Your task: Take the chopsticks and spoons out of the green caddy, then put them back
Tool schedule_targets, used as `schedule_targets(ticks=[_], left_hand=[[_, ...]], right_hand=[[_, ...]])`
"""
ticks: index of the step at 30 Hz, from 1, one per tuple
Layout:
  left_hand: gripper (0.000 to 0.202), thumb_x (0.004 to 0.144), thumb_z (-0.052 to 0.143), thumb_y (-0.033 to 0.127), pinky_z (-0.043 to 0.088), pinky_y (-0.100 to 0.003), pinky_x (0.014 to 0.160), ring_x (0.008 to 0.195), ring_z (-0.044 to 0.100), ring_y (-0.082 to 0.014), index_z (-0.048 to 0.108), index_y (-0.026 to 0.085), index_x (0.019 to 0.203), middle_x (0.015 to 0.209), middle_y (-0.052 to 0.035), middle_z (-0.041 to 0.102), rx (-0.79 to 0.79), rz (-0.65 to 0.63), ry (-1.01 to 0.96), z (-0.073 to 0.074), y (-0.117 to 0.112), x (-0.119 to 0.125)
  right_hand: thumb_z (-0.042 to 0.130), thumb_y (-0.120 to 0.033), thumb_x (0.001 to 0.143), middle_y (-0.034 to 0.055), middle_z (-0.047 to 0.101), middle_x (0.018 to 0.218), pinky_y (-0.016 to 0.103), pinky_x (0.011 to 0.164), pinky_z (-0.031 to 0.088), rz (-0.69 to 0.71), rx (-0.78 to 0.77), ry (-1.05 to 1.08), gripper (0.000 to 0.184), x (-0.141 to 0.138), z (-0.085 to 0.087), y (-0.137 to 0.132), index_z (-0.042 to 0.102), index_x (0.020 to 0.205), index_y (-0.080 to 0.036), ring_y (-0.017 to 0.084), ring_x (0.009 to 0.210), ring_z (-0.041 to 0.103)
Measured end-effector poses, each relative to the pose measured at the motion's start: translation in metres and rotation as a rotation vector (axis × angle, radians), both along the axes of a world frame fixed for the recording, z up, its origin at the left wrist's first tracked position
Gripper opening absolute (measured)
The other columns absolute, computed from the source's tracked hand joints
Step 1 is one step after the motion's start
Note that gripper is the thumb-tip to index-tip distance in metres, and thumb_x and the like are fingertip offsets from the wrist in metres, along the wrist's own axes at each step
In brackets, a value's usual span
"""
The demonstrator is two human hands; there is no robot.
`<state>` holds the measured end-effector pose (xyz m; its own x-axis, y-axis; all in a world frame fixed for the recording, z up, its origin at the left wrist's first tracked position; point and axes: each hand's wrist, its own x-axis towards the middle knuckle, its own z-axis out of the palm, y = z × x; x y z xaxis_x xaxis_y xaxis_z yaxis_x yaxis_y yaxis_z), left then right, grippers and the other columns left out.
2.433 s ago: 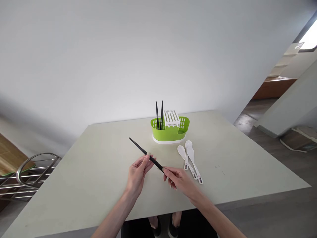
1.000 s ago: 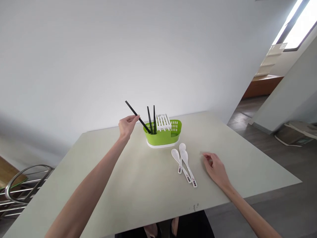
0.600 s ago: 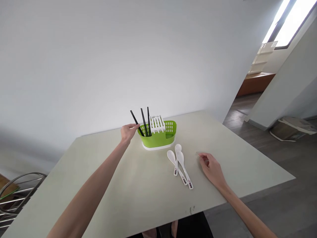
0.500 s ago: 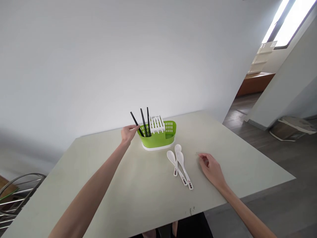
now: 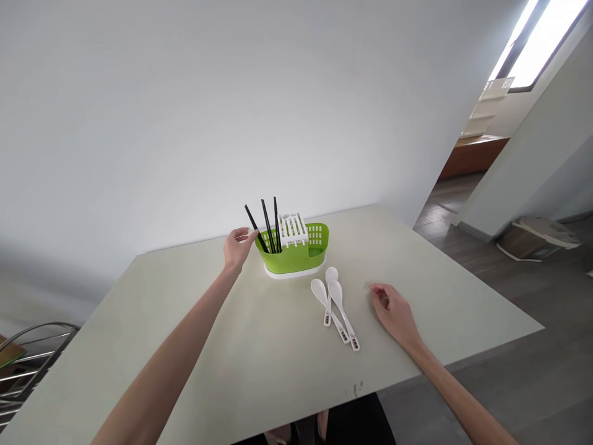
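Observation:
A green utensil holder (image 5: 291, 264) with a white base stands near the wall, a white slatted rack (image 5: 293, 229) over its middle. Several black chopsticks (image 5: 267, 224) lean in its left compartment. My left hand (image 5: 237, 248) is at the holder's left end, fingers apart, its fingertips beside the leftmost chopsticks; whether they still touch is hard to see. Three white spoons (image 5: 336, 303) lie crossed on the table in front of the holder. To their right my right hand (image 5: 393, 314) rests on the tabletop, fingers loosely curled with a gap to the thumb, holding nothing.
The pale table (image 5: 259, 346) meets a plain wall (image 5: 296, 111) at the back. A metal rack (image 5: 34, 364) stands low at the left. Beyond the table's right edge, a bin (image 5: 535, 238) stands on the grey floor.
My left fingers, pinched at the leftmost chopsticks before, have loosened and spread. The chopsticks stay leaning in the holder. My right hand stays where it was; the view has shifted slightly.

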<state>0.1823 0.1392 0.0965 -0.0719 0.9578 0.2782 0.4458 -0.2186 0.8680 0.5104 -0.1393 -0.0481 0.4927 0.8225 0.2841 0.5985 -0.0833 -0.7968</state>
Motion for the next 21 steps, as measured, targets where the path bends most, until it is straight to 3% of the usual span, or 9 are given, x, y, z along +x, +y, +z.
schedule_targets(ticks=[4, 7, 10, 13, 17, 21], left_hand=[[0.049, 0.089, 0.063, 0.060, 0.059, -0.038, 0.088, 0.107, 0.069, -0.0247, 0.063, 0.019, 0.115, 0.117, -0.0136, 0.070, 0.055, 0.107, 0.081, -0.022, -0.011, -0.046], [0.042, 0.084, 0.065, 0.055, 0.058, -0.044, 0.091, 0.101, 0.068, -0.0267, 0.063, 0.019, 0.104, 0.106, -0.0123, 0.067, 0.048, 0.119, 0.156, -0.039, -0.028, -0.100], [0.042, 0.083, 0.062, 0.056, 0.054, -0.051, 0.101, 0.107, 0.066, -0.0295, 0.062, 0.020, 0.104, 0.112, -0.0128, 0.064, 0.058, 0.119, 0.317, -0.057, -0.049, -0.155], [0.042, 0.083, 0.061, 0.057, 0.053, -0.052, 0.101, 0.106, 0.066, -0.0303, 0.063, 0.020, 0.103, 0.120, -0.0152, 0.063, -0.027, 0.194, 0.345, -0.071, -0.070, -0.197], [0.040, 0.087, 0.059, 0.057, 0.055, -0.048, 0.093, 0.098, 0.066, -0.0274, 0.060, 0.020, 0.102, 0.109, -0.0112, 0.067, -0.081, 0.334, 0.201, -0.079, -0.088, -0.219], [0.036, 0.088, 0.060, 0.054, 0.055, -0.045, 0.092, 0.094, 0.065, -0.0250, 0.060, 0.021, 0.103, 0.103, -0.0079, 0.066, -0.074, 0.340, 0.135, -0.081, -0.090, -0.217]], right_hand=[[0.049, -0.049, 0.098, 0.0097, 0.072, 0.103, 0.039, 0.081, 0.052, -0.003, -0.011, 0.009, 0.033, 0.001, -0.001, -0.001, 0.067, 0.104, -0.022, 0.023, 0.083, 0.065], [0.049, -0.049, 0.098, 0.0094, 0.072, 0.104, 0.039, 0.080, 0.052, 0.003, -0.020, 0.004, 0.033, 0.002, -0.003, -0.001, 0.067, 0.104, -0.022, 0.023, 0.084, 0.065], [0.048, -0.050, 0.098, 0.0091, 0.072, 0.104, 0.039, 0.081, 0.051, 0.011, -0.025, -0.012, 0.033, 0.003, -0.004, -0.002, 0.067, 0.103, -0.023, 0.022, 0.083, 0.065], [0.047, -0.050, 0.097, 0.0090, 0.072, 0.104, 0.040, 0.082, 0.051, 0.015, -0.078, -0.050, 0.035, 0.001, -0.003, -0.002, 0.067, 0.104, -0.022, 0.022, 0.083, 0.065], [0.047, -0.051, 0.096, 0.0093, 0.072, 0.110, 0.039, 0.084, 0.051, 0.087, -0.173, -0.096, 0.037, -0.006, 0.010, 0.005, 0.067, 0.109, -0.023, 0.023, 0.088, 0.067], [0.050, -0.060, 0.095, 0.0102, 0.072, 0.115, 0.036, 0.086, 0.051, 0.181, -0.297, -0.042, 0.046, -0.017, 0.029, 0.027, 0.065, 0.115, -0.022, 0.022, 0.091, 0.068]])
